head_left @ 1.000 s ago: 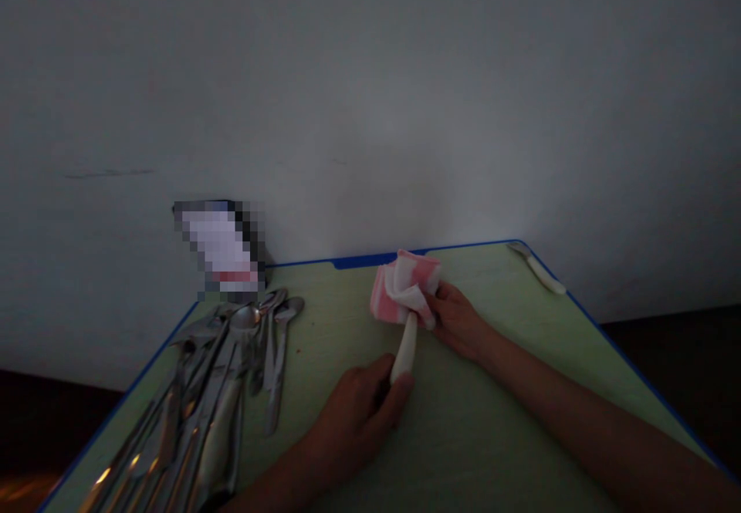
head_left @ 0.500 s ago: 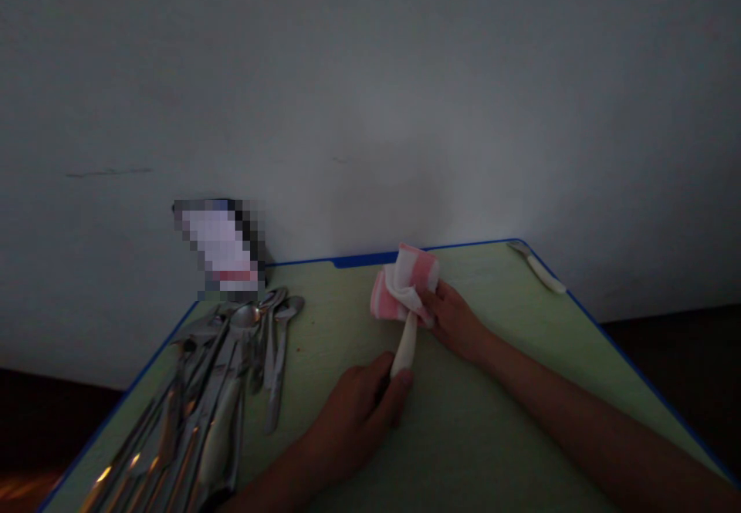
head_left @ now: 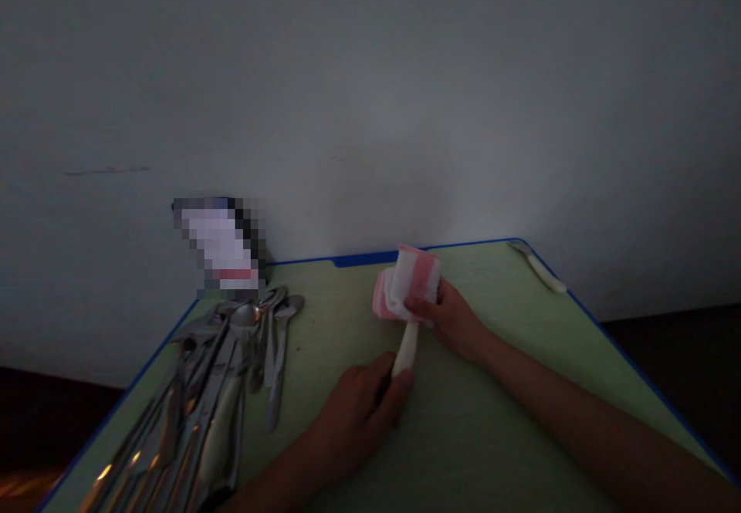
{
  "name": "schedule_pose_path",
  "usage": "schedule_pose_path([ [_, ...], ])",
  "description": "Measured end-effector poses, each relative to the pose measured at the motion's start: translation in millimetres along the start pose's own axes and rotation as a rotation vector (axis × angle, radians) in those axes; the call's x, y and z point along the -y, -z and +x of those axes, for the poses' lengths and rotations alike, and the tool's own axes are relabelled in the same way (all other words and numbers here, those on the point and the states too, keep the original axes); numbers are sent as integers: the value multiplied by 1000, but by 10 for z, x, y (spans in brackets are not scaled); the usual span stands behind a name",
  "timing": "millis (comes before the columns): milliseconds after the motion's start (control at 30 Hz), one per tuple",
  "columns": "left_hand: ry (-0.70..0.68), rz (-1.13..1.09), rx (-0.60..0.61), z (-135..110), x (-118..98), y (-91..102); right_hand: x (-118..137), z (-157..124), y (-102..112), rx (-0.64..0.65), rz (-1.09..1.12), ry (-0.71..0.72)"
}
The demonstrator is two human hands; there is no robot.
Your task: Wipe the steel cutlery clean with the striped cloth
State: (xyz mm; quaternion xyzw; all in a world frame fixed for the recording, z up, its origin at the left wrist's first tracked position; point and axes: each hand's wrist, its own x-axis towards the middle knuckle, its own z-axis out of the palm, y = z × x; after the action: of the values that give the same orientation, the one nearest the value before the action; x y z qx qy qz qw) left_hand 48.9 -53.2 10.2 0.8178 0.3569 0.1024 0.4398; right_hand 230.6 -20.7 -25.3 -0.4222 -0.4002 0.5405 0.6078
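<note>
My left hand (head_left: 370, 405) is closed round the lower end of a white handle (head_left: 407, 347), which tilts up and away from me. The handle's far end disappears into a folded pink and white striped cloth (head_left: 417, 278), so the kind of utensil cannot be seen. Gripping that cloth from the right is my right hand (head_left: 448, 312), its thumb pressed over the front, just above the handle. Both hands are over the middle of the green table (head_left: 475, 420).
On the left lies a pile of metal cutlery (head_left: 202, 389), with spoons and white-handled pieces among it. Behind it a blurred-out phone-like device (head_left: 223, 243) leans on the wall (head_left: 370, 96). A white-handled fork (head_left: 544, 272) rests at the far right corner.
My right thumb has moved left and down across the cloth. The cloth's upper flap now lies flatter over the handle's hidden end. My left hand has barely shifted.
</note>
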Motion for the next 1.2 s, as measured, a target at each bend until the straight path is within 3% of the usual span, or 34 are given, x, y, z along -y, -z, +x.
schedule_pose_path([
  [500,-9,56,27,-4,-17,0,98,-24,-33,-32,-85,2],
  [667,-23,111,21,-4,-14,-3,42,-7,-32,-32,3,0],
  [867,-29,121,37,-5,-7,10,41,-2,-71,-49,214,-104],
  [1200,-41,144,47,-13,-18,32,71,-3,-101,-188,295,-141],
])
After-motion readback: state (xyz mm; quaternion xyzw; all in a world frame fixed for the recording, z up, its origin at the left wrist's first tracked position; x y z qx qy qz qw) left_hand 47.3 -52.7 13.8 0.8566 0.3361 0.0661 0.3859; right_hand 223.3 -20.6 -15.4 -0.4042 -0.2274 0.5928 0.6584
